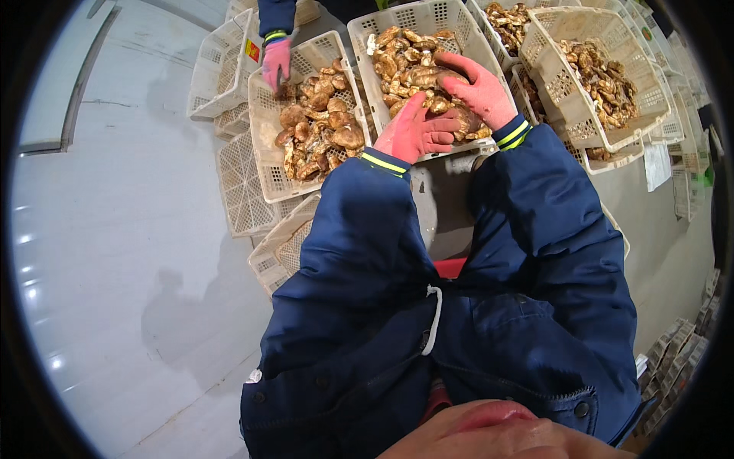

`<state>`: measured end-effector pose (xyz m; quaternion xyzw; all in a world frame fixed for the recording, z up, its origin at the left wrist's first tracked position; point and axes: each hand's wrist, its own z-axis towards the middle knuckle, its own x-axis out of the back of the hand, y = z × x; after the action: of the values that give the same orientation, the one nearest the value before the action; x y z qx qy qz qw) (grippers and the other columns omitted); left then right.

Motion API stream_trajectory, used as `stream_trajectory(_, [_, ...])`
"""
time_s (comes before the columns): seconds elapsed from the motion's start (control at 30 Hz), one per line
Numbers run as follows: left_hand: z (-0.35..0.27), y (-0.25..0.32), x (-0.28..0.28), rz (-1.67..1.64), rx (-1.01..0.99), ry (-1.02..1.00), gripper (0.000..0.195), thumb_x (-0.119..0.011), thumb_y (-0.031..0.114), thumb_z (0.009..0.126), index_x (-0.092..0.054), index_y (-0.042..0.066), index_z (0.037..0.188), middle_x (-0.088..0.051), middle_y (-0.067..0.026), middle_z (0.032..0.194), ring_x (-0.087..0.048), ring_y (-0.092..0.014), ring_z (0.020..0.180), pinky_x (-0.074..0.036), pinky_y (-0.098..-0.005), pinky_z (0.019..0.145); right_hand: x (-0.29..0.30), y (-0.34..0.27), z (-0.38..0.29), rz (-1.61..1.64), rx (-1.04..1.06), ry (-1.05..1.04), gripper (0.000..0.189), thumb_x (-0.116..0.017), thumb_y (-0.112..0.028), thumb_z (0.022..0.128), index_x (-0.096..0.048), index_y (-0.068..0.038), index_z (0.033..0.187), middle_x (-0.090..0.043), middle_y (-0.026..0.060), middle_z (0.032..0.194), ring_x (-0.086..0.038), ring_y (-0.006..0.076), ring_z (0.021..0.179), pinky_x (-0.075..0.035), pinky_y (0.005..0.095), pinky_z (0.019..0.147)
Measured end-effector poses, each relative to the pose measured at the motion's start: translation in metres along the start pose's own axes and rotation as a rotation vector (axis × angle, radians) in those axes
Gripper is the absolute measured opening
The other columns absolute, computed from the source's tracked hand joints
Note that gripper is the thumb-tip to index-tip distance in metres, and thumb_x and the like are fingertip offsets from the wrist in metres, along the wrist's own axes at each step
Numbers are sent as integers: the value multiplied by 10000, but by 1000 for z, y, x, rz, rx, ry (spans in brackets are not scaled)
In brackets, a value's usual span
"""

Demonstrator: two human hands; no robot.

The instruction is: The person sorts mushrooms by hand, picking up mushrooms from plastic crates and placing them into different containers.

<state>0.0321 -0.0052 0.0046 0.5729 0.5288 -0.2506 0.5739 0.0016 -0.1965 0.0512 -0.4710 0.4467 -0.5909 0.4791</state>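
Both my hands wear pink gloves and are over a white plastic crate [367, 86] of brown mushrooms [395, 63]. My left hand [416, 131] is at the crate's near edge, palm turned inward, fingers apart and pointing right; whether it touches a mushroom is unclear. My right hand [480, 92] curves over the right side of the heap, thumb and fingers around a large mushroom [424, 76] or just above it; its fingertips are partly hidden. Beside it on the left, another white crate [261, 155] holds larger brown-capped mushrooms [347, 136].
A co-worker's pink-gloved hand [276, 62] reaches into the left crate's far corner. Stacked crates [235, 178] stand under and beside it. At right, a tilted crate [565, 94] holds more mushrooms [608, 86]. Another crate [275, 261] lies low, left of my left sleeve.
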Motion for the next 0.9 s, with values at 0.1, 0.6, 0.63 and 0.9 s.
stream_trajectory(0.1, [0,-5,-1,76,-21,65,503,-378,420,949,-474,12,1227,-603,-188,1082,-626,-274,878,-517,-416,787,-6,-2,-3,-116,84,-49,485,-669,-224,783,-537,-76,1225,-549,101,1163,-527,178,1077,-426,290,899])
stream_trajectory(0.6, [-6,-5,-2,258,-217,341,308,-463,159,913,-538,-51,1126,-633,-128,893,-591,-172,672,-527,-321,640,-6,3,-1,-65,20,106,336,-539,-294,897,-595,-71,1142,-606,28,980,-554,99,890,-432,235,813])
stream_trajectory(0.63, [-5,-5,2,262,-210,314,307,-460,153,910,-538,-53,1123,-634,-128,889,-590,-174,665,-525,-324,634,-6,5,0,-17,1,77,346,-536,-297,899,-587,-65,1151,-601,26,988,-549,97,897,-429,235,817])
stream_trajectory(0.9, [-7,-8,6,187,-181,227,334,-425,164,926,-493,-65,1160,-600,-146,935,-561,-196,712,-476,-351,680,-13,7,4,-56,139,-107,469,-522,-332,915,-467,-34,1274,-543,59,1128,-515,124,970,-414,254,852])
